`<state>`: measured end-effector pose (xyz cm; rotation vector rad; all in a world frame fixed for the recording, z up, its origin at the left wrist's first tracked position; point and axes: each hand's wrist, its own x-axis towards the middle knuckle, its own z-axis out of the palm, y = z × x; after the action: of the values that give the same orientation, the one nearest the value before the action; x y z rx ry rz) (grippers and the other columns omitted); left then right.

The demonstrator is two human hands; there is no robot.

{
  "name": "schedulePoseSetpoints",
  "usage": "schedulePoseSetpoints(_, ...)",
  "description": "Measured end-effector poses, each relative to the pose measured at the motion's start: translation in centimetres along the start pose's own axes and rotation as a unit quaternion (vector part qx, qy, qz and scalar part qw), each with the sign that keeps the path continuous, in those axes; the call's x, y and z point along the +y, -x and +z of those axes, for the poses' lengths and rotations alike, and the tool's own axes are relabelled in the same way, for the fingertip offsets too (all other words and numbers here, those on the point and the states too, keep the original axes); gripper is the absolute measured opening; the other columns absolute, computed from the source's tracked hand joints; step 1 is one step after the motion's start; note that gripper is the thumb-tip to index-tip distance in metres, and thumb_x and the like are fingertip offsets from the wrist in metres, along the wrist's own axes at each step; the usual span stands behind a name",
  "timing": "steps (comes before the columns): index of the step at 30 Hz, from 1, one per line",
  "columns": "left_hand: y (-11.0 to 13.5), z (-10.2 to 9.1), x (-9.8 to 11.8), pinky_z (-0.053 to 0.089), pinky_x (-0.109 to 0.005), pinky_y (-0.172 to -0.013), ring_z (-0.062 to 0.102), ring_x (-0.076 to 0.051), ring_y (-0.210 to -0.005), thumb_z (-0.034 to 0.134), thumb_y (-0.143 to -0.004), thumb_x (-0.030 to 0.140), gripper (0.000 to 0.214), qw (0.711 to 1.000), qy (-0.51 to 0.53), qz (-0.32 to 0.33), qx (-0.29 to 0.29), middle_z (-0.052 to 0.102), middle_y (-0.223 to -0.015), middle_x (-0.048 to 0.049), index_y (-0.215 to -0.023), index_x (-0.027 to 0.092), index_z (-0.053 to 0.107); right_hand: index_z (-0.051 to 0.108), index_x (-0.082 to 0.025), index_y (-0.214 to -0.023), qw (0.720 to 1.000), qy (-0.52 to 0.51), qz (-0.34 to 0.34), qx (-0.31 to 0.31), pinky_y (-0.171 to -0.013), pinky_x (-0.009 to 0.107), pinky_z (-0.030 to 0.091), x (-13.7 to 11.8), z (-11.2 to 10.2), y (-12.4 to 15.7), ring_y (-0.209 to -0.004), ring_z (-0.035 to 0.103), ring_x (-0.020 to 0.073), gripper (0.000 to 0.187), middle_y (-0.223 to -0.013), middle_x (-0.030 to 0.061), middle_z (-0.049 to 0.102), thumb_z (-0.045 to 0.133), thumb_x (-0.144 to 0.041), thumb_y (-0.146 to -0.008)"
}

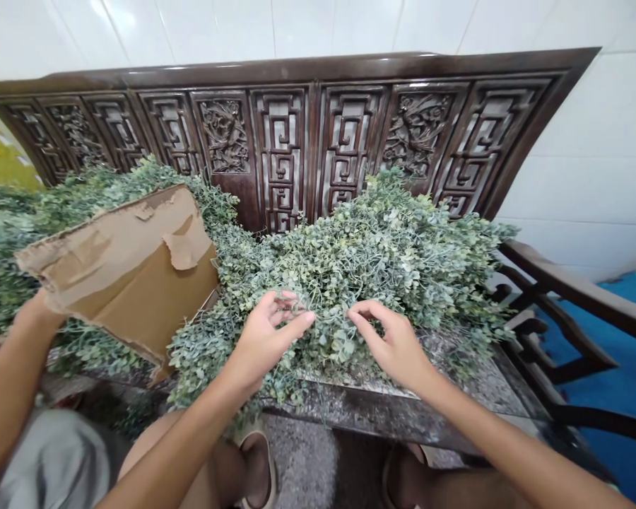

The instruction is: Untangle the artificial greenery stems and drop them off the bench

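Observation:
A big heap of pale green leafy sprigs (386, 247), which look like artificial greenery, lies in front of me. My left hand (273, 329) is at the near side of the heap, with its thumb stretched out and apart from its curled fingers. To its right, my right hand (389, 339) pinches thumb and forefinger together at a leafy sprig (342, 339). Thin stems and small leaves fill the gap between both hands. Exactly where the pinched sprig begins and ends is lost among the foliage.
The heap rests on a dark wooden bench (381, 417) with a carved backrest (312, 141) and an armrest (577, 290) at right. On the left, another person's hand (37, 314) holds a torn cardboard piece (148, 283) over more greenery (100, 191). A blue surface (609, 346) shows beyond the armrest.

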<state>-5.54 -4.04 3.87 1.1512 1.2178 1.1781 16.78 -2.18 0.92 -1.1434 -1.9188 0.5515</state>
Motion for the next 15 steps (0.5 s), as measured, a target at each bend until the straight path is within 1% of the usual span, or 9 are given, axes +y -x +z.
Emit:
schedulePoseSetpoints(3,-0.2,0.1,0.0,0.058,-0.030,-0.071,0.065,-0.024,-0.103,0.076,-0.076,0.040,0.040,1.000,0.023,-0.012,0.010,0.063,-0.111,-0.0101,-0.101,0.019,0.052,0.064,-0.021,-0.093,1.000,0.013,0.008,0.022,-0.081,0.031,0.047,0.6,-0.6,-0.3,-0.087,0.065,0.0209,0.018,-0.093,0.0044,0.071,0.051,-0.032,-0.099)
schedulePoseSetpoints(5,-0.4,0.0,0.1,0.056,-0.027,-0.065,0.068,-0.023,-0.098,0.073,-0.077,0.039,0.035,0.999,0.029,-0.012,0.022,0.067,-0.106,-0.0094,-0.097,0.019,0.053,0.064,-0.021,-0.093,0.999,0.023,0.012,0.028,-0.079,0.031,0.047,0.9,-0.9,-0.4,-0.086,0.065,0.0211,0.020,-0.093,0.0047,0.071,0.050,-0.033,-0.099)
schedulePoseSetpoints(8,-0.6,-0.4,0.1,0.048,-0.021,-0.054,0.069,-0.018,-0.079,0.068,-0.079,0.036,0.025,0.999,-0.002,-0.001,0.043,0.070,-0.089,-0.0069,-0.091,0.017,0.057,0.062,-0.021,-0.093,0.998,0.035,0.035,0.038,-0.075,0.030,0.047,1.2,-1.3,-0.5,-0.082,0.065,0.0206,0.020,-0.088,0.0042,0.070,0.049,-0.035,-0.099)
schedulePoseSetpoints(10,-0.8,-0.7,0.0,0.043,-0.019,-0.050,0.063,-0.014,-0.064,0.065,-0.081,0.034,0.020,0.998,-0.026,0.010,0.059,0.067,-0.072,-0.0023,-0.090,0.016,0.060,0.061,-0.021,-0.094,0.997,0.025,0.050,0.050,-0.075,0.030,0.048,1.6,-1.6,-0.6,-0.081,0.065,0.0204,0.021,-0.087,0.0043,0.070,0.049,-0.036,-0.100)
schedulePoseSetpoints(12,-0.8,-1.0,-0.1,0.041,-0.020,-0.050,0.057,-0.012,-0.054,0.062,-0.084,0.036,0.021,0.996,-0.039,0.025,0.074,0.059,-0.058,0.0025,-0.091,0.016,0.061,0.059,-0.021,-0.095,0.997,0.002,0.052,0.060,-0.076,0.030,0.049,2.1,-1.9,-0.6,-0.084,0.066,0.0205,0.020,-0.091,0.0054,0.071,0.048,-0.037,-0.100)
schedulePoseSetpoints(13,-0.9,-1.1,-0.2,0.041,-0.021,-0.051,0.055,-0.012,-0.053,0.061,-0.086,0.037,0.022,0.995,-0.045,0.038,0.078,0.057,-0.057,0.0035,-0.093,0.017,0.061,0.059,-0.020,-0.096,0.997,-0.007,0.047,0.058,-0.076,0.030,0.049,2.4,-2.1,-0.6,-0.085,0.067,0.0207,0.020,-0.093,0.0061,0.072,0.048,-0.036,-0.100)
schedulePoseSetpoints(15,-0.9,-1.2,-0.4,0.044,-0.022,-0.057,0.058,-0.012,-0.060,0.061,-0.086,0.040,0.025,0.991,-0.060,0.083,0.081,0.059,-0.065,0.0024,-0.097,0.017,0.060,0.059,-0.020,-0.098,0.999,-0.003,0.024,0.043,-0.075,0.030,0.050,2.7,-2.5,-0.5,-0.087,0.068,0.0209,0.019,-0.097,0.0069,0.072,0.048,-0.035,-0.101)
